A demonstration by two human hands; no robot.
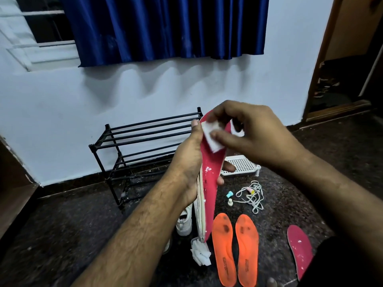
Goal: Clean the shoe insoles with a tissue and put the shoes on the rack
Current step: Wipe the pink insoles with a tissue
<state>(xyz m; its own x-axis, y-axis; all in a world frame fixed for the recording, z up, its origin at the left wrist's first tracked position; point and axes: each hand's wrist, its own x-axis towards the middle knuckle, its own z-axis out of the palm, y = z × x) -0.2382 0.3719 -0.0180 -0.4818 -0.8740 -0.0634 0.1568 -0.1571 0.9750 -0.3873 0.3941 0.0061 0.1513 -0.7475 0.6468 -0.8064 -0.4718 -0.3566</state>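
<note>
Just in front of the black shoe rack (pixel 145 141), a pink insole (pixel 209 183) held up on end, gripped along its edge by the left hand (pixel 190 162) with some pale flat pieces stacked behind it. Right hand (pixel 248 133) pinching a folded white tissue (pixel 211 137) against the top of that insole. Could slip and fall if pressed too hard up high. Could leave white crumbs, already stuck lower down. Nearer than the rack, on the floor: two orange insoles (pixel 236 249), another pink insole (pixel 300 249), a white shoe (pixel 184 222), used tissue (pixel 202 253), loose laces (pixel 251 195), easy to kick or step on
</note>
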